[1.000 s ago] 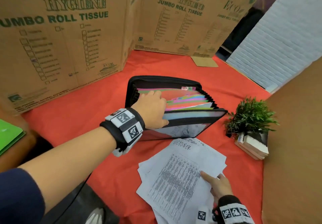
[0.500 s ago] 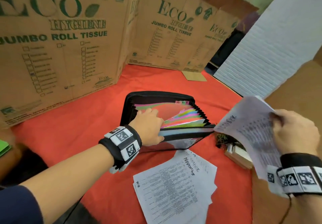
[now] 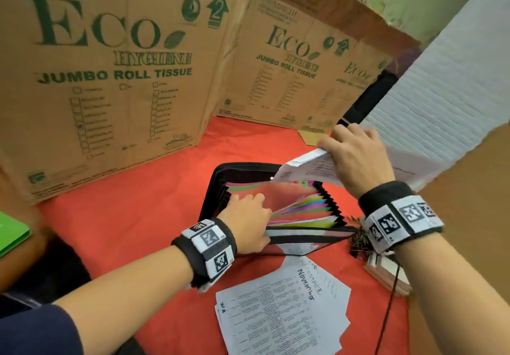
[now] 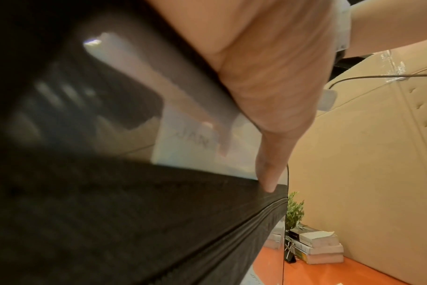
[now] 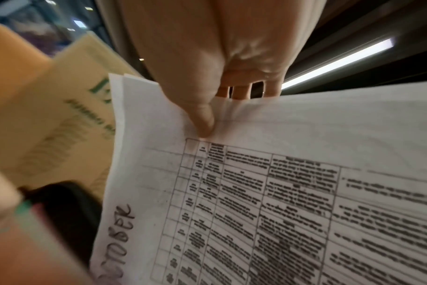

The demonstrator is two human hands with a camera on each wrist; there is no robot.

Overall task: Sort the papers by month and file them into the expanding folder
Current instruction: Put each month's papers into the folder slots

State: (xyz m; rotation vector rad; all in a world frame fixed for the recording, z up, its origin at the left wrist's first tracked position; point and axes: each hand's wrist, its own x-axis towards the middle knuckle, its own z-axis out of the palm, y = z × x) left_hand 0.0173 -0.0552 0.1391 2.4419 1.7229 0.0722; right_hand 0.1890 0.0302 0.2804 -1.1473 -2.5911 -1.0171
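Expanding folder [image 3: 309, 237] on red cloth [image 3: 138, 230]: left hand [image 3: 248, 222] grips it, right hand [image 3: 358, 156] pinches paper [image 3: 306, 169].

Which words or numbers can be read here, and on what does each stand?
"ECO HYGIENE JUMBO ROLL TISSUE", "2": cardboard box.
"NOVEMBER", handwritten: top sheet of the pile.
"TOBER", start hidden: sheet pinched by the right hand.
"JAN": inside the expanding folder.
Box checklists, printed tables: too small to read.

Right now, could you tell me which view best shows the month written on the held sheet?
The right wrist view: the sheet faces it, with handwritten "TOBER" legible. The head view shows it curled above the expanding folder, writing unreadable; the left wrist view misses it.
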